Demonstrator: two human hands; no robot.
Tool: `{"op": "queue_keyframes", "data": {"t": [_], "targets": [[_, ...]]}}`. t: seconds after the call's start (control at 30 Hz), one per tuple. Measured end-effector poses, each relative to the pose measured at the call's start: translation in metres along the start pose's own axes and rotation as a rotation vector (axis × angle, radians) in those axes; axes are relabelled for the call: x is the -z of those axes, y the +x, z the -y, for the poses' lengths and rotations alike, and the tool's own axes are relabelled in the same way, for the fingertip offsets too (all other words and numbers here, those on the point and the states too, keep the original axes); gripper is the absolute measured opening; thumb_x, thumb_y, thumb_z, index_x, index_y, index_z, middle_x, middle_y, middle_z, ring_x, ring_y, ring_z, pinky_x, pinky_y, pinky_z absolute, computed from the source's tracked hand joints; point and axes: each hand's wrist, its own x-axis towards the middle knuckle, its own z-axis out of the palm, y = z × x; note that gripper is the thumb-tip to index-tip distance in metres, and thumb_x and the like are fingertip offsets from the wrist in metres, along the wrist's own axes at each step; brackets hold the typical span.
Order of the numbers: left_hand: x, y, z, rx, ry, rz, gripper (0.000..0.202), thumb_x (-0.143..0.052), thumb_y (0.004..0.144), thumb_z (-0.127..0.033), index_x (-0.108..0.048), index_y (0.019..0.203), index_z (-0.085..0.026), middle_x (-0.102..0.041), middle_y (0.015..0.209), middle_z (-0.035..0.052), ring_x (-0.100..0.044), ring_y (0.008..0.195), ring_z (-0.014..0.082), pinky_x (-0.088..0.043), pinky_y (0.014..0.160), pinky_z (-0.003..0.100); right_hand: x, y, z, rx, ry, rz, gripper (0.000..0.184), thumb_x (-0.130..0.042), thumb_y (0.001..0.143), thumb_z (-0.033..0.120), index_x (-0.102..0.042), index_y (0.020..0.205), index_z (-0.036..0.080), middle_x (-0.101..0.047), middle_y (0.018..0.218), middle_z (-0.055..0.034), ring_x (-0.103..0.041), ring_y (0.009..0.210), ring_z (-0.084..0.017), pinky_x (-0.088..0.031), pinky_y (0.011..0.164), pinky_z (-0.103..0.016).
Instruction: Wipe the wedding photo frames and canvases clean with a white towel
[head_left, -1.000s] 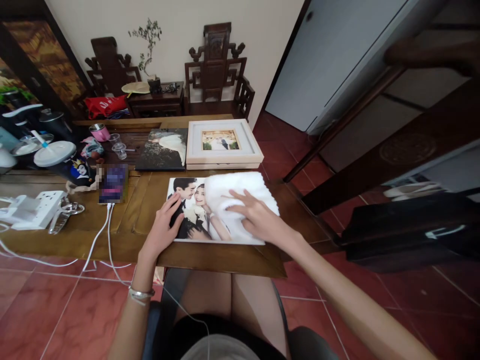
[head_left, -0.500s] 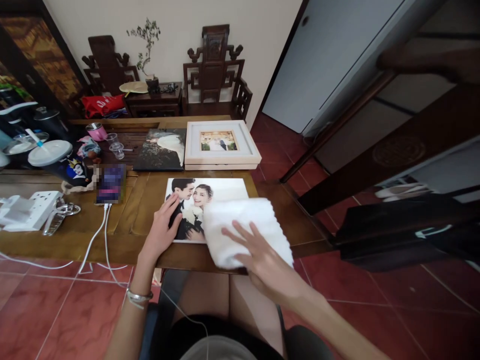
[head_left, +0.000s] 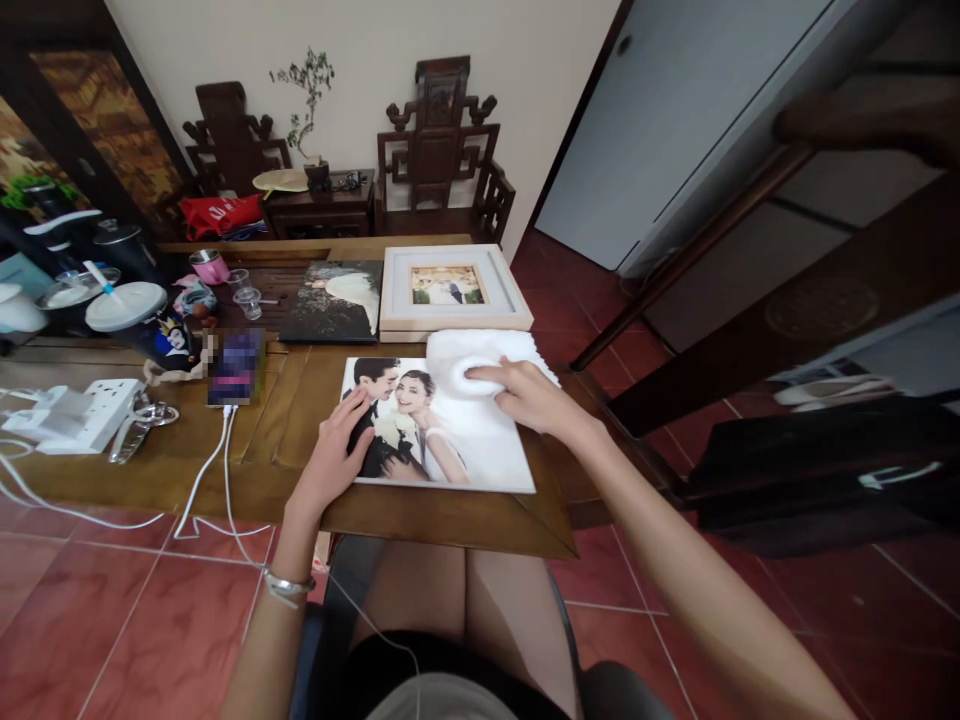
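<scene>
A photo panel (head_left: 442,445) showing a couple lies flat on the wooden table (head_left: 300,400). My left hand (head_left: 337,440) rests with its fingers stretched out over the panel's left edge. Bunched in my right hand (head_left: 525,395) is a white cloth (head_left: 465,350), which covers the panel's upper right corner and spreads beyond its far edge. The thumb and fingers of that hand pinch a fold of the cloth.
Behind the panel stand a light framed picture (head_left: 457,290) and a dark photo panel (head_left: 330,300). To the left are a phone (head_left: 235,368) on white cables, a power strip (head_left: 82,415), a lidded cup (head_left: 126,305) and a pink cup (head_left: 208,266). Chairs stand farther back.
My right hand has moved the cloth from the panel's lower right to its upper right, uncovering the lower part. Its fingers, spread before, now pinch the cloth. My left hand stays on the panel.
</scene>
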Motion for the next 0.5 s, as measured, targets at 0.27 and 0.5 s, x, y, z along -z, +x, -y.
{"op": "queue_keyframes", "data": {"t": [0.27,0.5], "targets": [[-0.002,0.0,-0.004,0.032,0.031,-0.029,0.041,-0.042,0.095,-0.028,-0.046,0.135,-0.021,-0.04,0.148,0.0105,-0.032,0.14,0.0222,-0.028,0.113,0.05,-0.026,-0.046,0.069,0.082,-0.11,0.081,0.063,-0.039,0.06,-0.01,-0.066,0.113,0.013,-0.048,0.141,-0.0166,-0.026,0.139,-0.033,-0.023,0.11,-0.063],[-0.002,0.0,-0.006,0.04,0.038,-0.019,0.043,-0.041,0.095,-0.028,-0.043,0.138,-0.021,-0.038,0.15,0.0103,-0.03,0.141,0.0217,-0.027,0.113,0.049,-0.023,-0.09,0.12,0.23,-0.061,0.237,0.054,-0.042,0.058,-0.008,-0.069,0.099,0.016,-0.042,0.146,-0.0117,-0.022,0.14,-0.035,-0.019,0.111,-0.065]]}}
